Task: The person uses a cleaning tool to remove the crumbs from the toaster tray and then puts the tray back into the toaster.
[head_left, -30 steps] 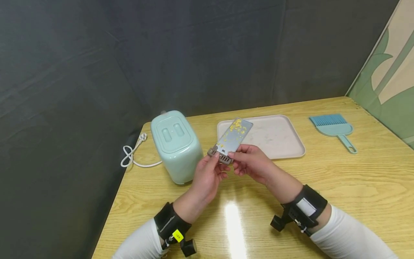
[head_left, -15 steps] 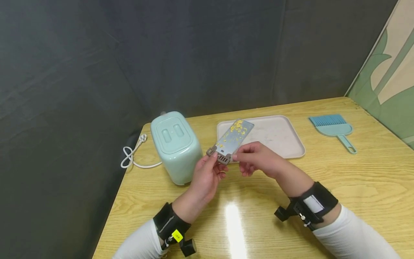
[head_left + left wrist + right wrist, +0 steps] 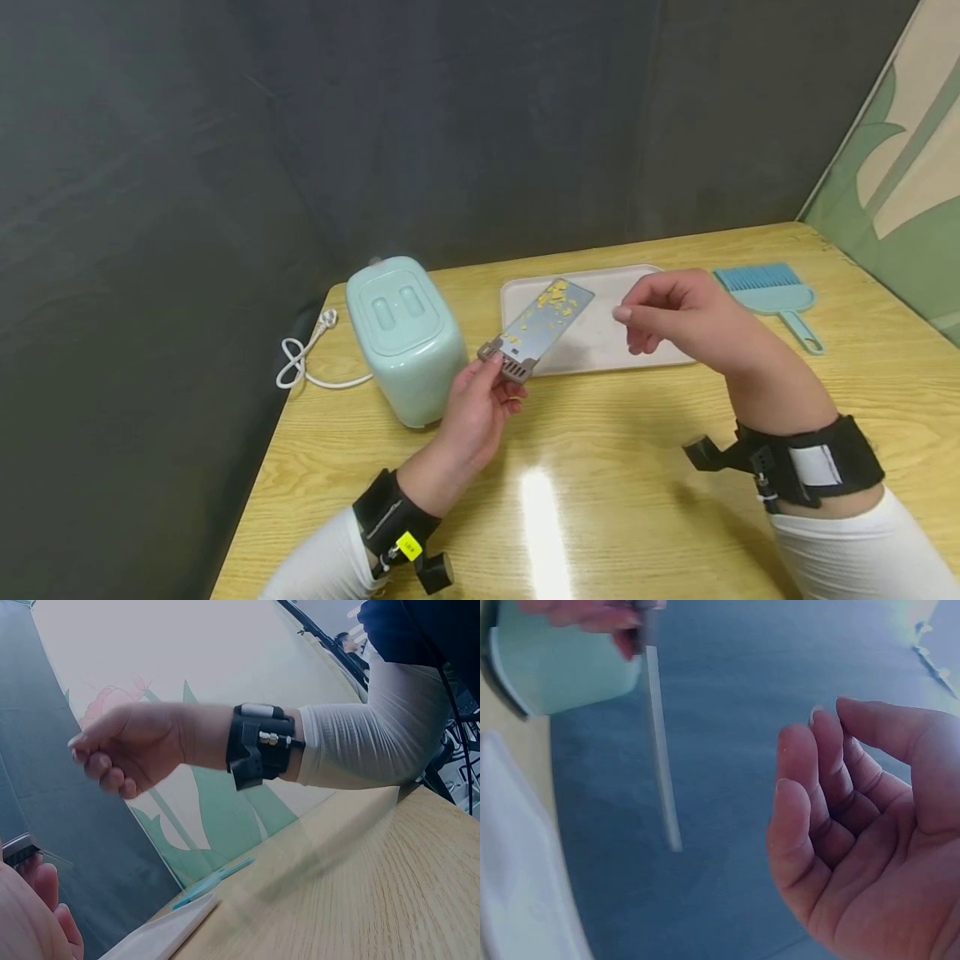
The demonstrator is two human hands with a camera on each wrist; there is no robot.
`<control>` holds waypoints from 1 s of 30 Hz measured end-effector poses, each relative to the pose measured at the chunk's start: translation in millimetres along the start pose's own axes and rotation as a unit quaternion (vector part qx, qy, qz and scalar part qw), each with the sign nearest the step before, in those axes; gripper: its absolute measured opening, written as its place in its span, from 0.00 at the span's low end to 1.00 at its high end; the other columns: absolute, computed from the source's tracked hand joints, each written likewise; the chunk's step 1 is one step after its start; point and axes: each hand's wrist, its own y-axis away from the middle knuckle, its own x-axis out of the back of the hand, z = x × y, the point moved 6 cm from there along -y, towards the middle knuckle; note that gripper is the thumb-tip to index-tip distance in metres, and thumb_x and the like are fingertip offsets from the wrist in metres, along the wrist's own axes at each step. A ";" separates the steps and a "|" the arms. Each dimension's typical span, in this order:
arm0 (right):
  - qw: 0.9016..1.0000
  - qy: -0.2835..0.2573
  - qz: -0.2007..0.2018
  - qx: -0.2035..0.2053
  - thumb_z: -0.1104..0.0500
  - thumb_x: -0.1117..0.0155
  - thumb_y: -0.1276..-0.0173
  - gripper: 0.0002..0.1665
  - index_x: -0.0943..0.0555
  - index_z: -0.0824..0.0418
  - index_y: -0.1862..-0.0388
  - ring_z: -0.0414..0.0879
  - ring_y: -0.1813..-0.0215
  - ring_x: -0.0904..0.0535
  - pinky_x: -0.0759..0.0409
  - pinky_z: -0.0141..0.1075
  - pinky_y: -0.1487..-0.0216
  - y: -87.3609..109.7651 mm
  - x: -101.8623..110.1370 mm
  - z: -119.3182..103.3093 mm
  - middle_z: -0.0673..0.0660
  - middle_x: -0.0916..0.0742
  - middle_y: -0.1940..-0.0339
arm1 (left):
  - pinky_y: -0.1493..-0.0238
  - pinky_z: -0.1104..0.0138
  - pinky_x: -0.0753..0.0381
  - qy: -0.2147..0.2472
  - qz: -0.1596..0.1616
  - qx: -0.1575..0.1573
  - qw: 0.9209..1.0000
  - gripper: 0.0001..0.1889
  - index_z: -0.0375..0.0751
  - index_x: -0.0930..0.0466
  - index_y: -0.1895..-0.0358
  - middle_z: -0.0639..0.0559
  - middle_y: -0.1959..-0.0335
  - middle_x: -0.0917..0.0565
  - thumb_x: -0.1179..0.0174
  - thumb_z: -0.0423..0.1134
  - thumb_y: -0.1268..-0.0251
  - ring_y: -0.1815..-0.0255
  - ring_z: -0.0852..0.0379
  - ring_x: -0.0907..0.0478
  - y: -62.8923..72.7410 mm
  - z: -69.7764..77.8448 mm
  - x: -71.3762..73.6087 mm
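Note:
In the head view a flat metal crumb tray (image 3: pixel 534 335) with yellow crumbs scattered on it hangs over the left part of a pale tray. My left hand (image 3: pixel 476 410) grips its slotted grey-brown end, thumb on top. A mint-green toaster (image 3: pixel 417 354) with its lid on stands just left of that hand. My right hand (image 3: pixel 693 321) is raised above the pale tray's right end, apart from the crumb tray. Its fingers are loosely bent, and the right wrist view shows nothing between them. That view catches the crumb tray (image 3: pixel 660 742) edge-on.
The pale rectangular tray (image 3: pixel 600 342) lies on the wooden table (image 3: pixel 420 492) behind the hands. A blue-green brush (image 3: pixel 772 296) lies at the right, partly behind my right hand. The toaster's white cord (image 3: pixel 302 367) and plug lie at the table's left edge. A dark curtain (image 3: pixel 480 133) hangs behind.
My right hand has let go of the crumb tray's slotted end and moved right and up. My left hand keeps its grip, almost still, as the crumb tray shifts slightly.

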 end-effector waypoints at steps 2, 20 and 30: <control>1.000 0.011 0.014 0.003 0.62 0.37 0.24 0.06 0.16 0.63 0.62 0.49 0.70 0.16 0.15 0.36 0.65 3.3 6.6 -3.2 0.54 0.13 0.76 | 0.61 0.70 0.26 -0.001 0.000 -0.003 1.000 0.23 0.32 0.29 0.32 0.55 0.58 0.17 0.55 0.46 0.17 0.66 0.60 0.23 -0.2 0.4 0.9; 0.903 0.227 0.284 -0.228 0.31 0.40 0.31 0.39 0.19 0.60 0.38 0.29 0.64 0.30 0.30 0.32 0.66 47.0 127.0 45.0 0.26 0.25 0.67 | 0.60 0.69 0.26 -0.012 -0.005 -0.002 1.000 0.23 0.31 0.28 0.33 0.55 0.59 0.17 0.56 0.46 0.17 0.66 0.60 0.24 2.7 4.5 1.3; 0.862 0.250 0.230 -0.375 0.25 0.51 0.30 0.53 0.28 0.70 0.30 0.74 0.37 0.31 0.25 0.63 0.56 75.2 165.6 130.9 0.77 0.27 0.31 | 0.60 0.69 0.26 -0.019 -0.006 0.002 1.000 0.24 0.31 0.28 0.34 0.56 0.61 0.17 0.56 0.46 0.17 0.67 0.60 0.24 3.6 4.5 0.8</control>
